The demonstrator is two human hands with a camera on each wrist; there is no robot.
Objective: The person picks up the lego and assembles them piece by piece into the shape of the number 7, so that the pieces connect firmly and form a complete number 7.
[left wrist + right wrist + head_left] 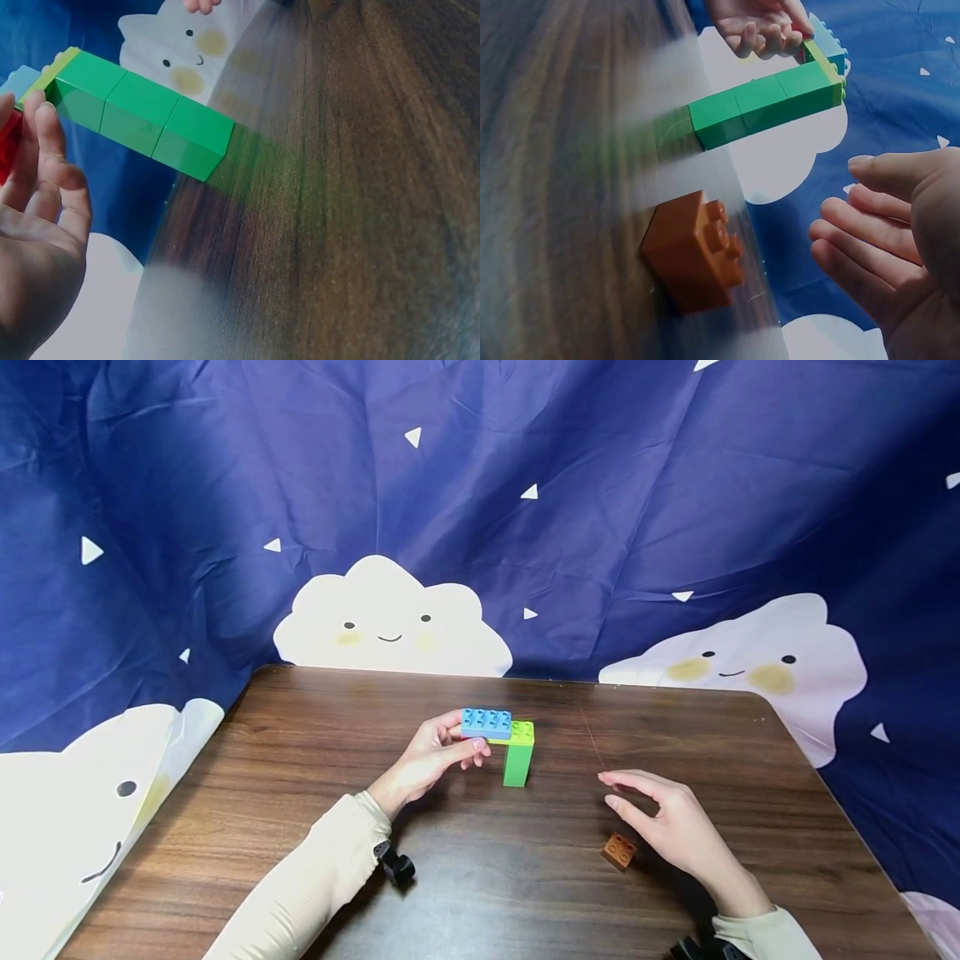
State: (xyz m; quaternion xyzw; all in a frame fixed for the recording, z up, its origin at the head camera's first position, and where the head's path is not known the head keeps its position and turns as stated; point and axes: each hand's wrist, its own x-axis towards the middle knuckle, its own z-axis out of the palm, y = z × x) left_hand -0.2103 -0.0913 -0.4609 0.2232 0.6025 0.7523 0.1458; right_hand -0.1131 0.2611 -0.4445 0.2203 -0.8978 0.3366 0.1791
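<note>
In the head view, a blue toy brick [486, 724] with two rows of studs sits on one end of a lime-green piece [522, 732]. Under the other end, a column of three green bricks [517, 766] stands upright on the table. My left hand [423, 760] grips the overhanging end of this structure, thumb at the front and fingers partly hidden behind. A red brick [9, 142] shows by those fingers in the left wrist view. To the right, my right hand [671, 818] holds nothing, its fingers relaxed above the table near a brown-orange brick [618, 852].
The dark wood-grain table [465, 885] reaches back to a blue curtain [570, 552] printed with white clouds and triangles. A black wrist device [395, 863] is on the left sleeve, and another sits at the right wrist.
</note>
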